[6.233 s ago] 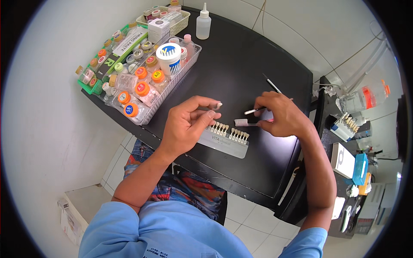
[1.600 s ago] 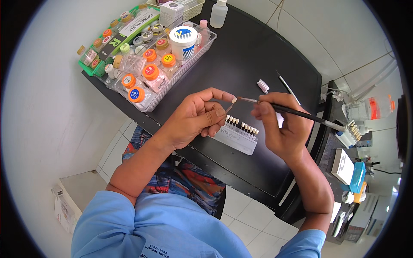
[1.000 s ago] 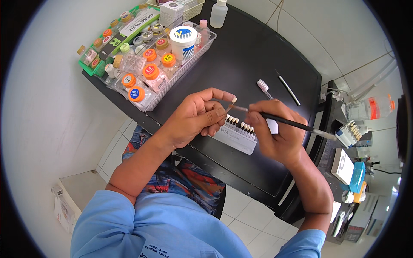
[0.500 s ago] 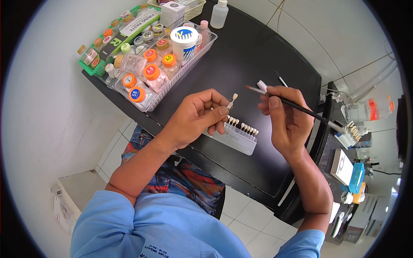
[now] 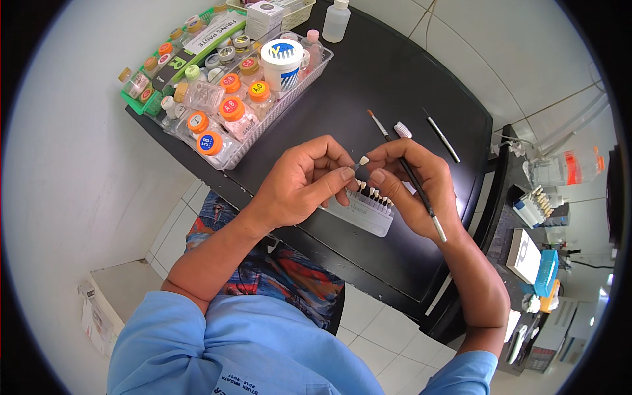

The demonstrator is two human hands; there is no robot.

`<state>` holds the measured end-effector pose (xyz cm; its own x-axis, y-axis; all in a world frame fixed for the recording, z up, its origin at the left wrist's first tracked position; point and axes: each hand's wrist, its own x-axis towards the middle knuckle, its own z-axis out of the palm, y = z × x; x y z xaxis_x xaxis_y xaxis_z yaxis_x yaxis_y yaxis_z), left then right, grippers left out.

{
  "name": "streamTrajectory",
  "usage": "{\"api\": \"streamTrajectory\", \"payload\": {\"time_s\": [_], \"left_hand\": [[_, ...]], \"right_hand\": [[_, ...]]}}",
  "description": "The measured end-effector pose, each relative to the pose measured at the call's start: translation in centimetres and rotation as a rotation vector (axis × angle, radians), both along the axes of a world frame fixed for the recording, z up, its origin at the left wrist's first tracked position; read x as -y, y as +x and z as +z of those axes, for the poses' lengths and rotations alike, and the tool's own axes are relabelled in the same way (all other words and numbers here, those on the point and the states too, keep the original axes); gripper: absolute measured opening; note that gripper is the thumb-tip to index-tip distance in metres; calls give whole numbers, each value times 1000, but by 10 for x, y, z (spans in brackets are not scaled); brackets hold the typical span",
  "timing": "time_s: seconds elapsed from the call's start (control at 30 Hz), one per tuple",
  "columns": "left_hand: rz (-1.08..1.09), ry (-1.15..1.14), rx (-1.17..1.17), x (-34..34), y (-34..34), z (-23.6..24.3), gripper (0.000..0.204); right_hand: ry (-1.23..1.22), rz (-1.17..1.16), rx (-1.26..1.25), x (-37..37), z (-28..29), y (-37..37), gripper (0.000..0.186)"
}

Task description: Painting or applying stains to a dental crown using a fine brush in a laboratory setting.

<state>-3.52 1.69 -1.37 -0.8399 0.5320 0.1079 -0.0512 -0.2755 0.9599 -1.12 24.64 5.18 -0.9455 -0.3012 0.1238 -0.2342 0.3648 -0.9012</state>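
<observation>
My left hand (image 5: 296,181) pinches a tooth-coloured shade tab (image 5: 364,160) between thumb and fingers, its tip pointing up and to the right. Close beside it is my right hand (image 5: 428,191), with thumb and index fingertips next to the tab; whether they touch it I cannot tell. A thin black-handled paintbrush (image 5: 415,176) rests in the right hand, its brown bristles pointing away from me. Below both hands lies a pale grey shade guide (image 5: 362,219) with a row of tooth tabs, partly covered by the fingers. A white-bristled toothbrush (image 5: 403,130) shows just beyond the right hand.
At the far left of the black table (image 5: 368,72) a clear plastic basket (image 5: 263,118) holds several orange-lidded jars, beside a green basket (image 5: 155,105). A white bottle (image 5: 336,21) stands at the back. A slim metal instrument (image 5: 443,139) lies at right, near a cluttered side counter (image 5: 503,253).
My right hand has moved left to the shade tab. The paintbrush has swung round, its bristles now pointing away and its handle end toward my wrist. The left hand stays nearly in place.
</observation>
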Motion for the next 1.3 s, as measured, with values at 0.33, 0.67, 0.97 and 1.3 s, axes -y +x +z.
{"api": "streamTrajectory", "payload": {"time_s": [0.33, 0.67, 0.97, 1.3], "left_hand": [[-19, 12, -9, 2, 0, -3, 10], [-54, 27, 147, 6, -3, 4, 24], [6, 76, 191, 1, -5, -2, 30], [-1, 92, 161, 0, -5, -6, 28]], "right_hand": [[205, 28, -235, -2, 2, -3, 12], [74, -92, -270, 6, -2, -3, 18], [-80, -33, -386, -16, -7, -3, 31], [89, -42, -602, -4, -2, -4, 12]]}}
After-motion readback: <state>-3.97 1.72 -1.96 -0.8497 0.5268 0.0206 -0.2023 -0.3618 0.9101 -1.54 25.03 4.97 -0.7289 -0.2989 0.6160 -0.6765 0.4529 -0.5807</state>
